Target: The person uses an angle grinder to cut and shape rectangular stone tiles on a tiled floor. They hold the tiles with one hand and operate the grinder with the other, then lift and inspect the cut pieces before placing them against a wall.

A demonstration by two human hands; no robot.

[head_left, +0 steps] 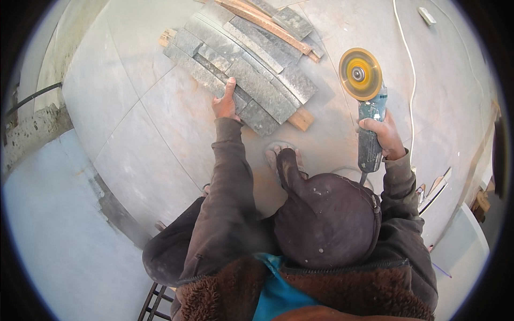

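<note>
My left hand [226,102] grips the near left edge of a grey stone cladding panel [262,88], thumb on its rough top and the other fingers partly hidden at the edge. Staggered strips make up the panel, which lies tilted across the floor over a wooden block [301,119]. Off to the right, my right hand [386,135] is wrapped round the body of a blue and black angle grinder [370,111]. Its round yellowish cutting disc [360,74] points away from me, apart from the stone. Whether the disc is turning, I cannot tell.
More stone pieces [292,22] and reddish wooden strips [267,22] lie at the panel's far side. A white cable [411,69] runs along the tiled floor [155,125] on the right. A small white object [426,16] lies far right. My sandalled foot [278,152] is close to the panel.
</note>
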